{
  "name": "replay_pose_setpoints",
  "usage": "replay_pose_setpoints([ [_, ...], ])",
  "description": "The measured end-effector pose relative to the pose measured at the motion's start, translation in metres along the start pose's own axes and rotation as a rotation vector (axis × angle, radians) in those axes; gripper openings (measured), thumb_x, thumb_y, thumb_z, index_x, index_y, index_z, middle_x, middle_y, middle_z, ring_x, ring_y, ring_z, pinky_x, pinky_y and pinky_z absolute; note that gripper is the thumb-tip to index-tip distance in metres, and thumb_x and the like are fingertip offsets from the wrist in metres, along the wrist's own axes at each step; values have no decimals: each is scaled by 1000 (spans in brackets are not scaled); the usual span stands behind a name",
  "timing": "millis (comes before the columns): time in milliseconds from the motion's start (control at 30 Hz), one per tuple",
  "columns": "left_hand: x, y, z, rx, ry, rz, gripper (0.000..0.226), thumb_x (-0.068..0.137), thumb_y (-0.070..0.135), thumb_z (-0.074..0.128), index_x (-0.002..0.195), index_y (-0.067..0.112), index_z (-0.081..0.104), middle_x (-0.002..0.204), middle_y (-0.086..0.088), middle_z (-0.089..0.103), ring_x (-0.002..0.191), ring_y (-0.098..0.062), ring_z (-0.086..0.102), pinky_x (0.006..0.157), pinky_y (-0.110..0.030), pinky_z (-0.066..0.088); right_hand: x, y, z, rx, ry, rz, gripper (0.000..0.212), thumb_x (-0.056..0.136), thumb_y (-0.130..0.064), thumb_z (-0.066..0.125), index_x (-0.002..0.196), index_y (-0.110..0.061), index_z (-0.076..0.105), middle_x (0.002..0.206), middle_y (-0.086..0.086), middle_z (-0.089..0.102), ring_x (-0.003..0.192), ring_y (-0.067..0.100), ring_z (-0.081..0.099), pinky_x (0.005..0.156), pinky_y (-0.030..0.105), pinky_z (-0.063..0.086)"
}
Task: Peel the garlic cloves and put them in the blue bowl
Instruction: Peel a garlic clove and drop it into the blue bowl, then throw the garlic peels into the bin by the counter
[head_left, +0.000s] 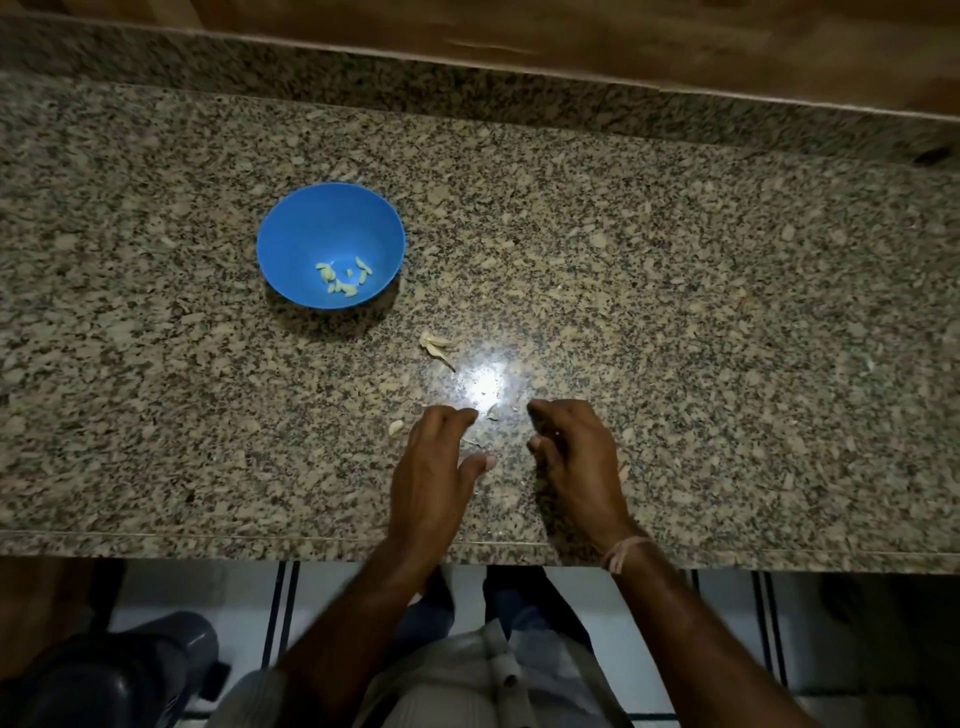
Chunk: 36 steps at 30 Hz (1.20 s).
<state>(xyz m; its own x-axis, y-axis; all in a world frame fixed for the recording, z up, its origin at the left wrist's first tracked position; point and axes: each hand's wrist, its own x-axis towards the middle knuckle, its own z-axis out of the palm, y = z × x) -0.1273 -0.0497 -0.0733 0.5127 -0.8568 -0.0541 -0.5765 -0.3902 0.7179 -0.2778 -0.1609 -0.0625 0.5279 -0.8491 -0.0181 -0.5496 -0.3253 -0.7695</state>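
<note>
**Current step.** Several peeled garlic cloves (343, 278) lie in the bottom of the blue bowl (331, 208), which stands on the tabletop (675, 312) to the left of and beyond both hands. One loose clove (396, 427) lies on the tabletop just beside the left hand (436, 457). A cluster of shed skins (436, 343) lies between the bowl and the hands. Judged from this layout, the task is between cloves: some are delivered and at least one is not.

**Hand state.**
- Left hand: hovers low, fingers loosely curled, thumb apart; nothing shows between them.
- Right hand (571, 452): fingers curled further under. Whether it pinches anything cannot be determined.

**Next move.** Probably pick up the loose clove. It is small and lies flat, so a fingertip pinch is required, then skin removal with both hands.

**Visibility limits.**
- Both palms face down and are hidden.
- A bright reflection (485, 384) washes out the tabletop near the fingertips.
- Pale specks there blend with the stone pattern; skin or clove fragments cannot be distinguished.
- Whether the loose clove is peeled is unclear.
</note>
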Motion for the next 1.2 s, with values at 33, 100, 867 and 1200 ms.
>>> replay_pose_setpoints([
  [33,3,0,5,27,12,20,31,91,21,79,120,21,66,113,5,56,105,-19,58,72,-38,54,2,-1,0,7,-16,-6,39,94,5,71,130,-8,70,113,0,63,105,-5,59,89,6,45],
  [100,7,0,9,28,43,14,12,93,14,75,100,22,68,98,6,57,92,-18,57,68,-40,52,6,-2,0,45,-51,-22,39,94,6,71,131,-7,68,114,3,62,106,-2,59,88,5,45],
  [867,-39,9,-4,-598,537,-653,13,96,12,72,86,19,70,85,-2,74,81,-21,69,70,-33,59,1,-16,38,-189,-277,-365,30,91,-5,71,113,-25,73,95,-4,68,90,18,60,70,34,50],
  [1200,-71,-12,-26,-662,604,-710,18,96,7,71,83,19,72,80,-2,76,78,-26,73,70,-38,62,-5,-59,50,214,-482,-19,23,99,-1,57,80,-12,63,76,-1,67,68,13,58,59,21,46],
])
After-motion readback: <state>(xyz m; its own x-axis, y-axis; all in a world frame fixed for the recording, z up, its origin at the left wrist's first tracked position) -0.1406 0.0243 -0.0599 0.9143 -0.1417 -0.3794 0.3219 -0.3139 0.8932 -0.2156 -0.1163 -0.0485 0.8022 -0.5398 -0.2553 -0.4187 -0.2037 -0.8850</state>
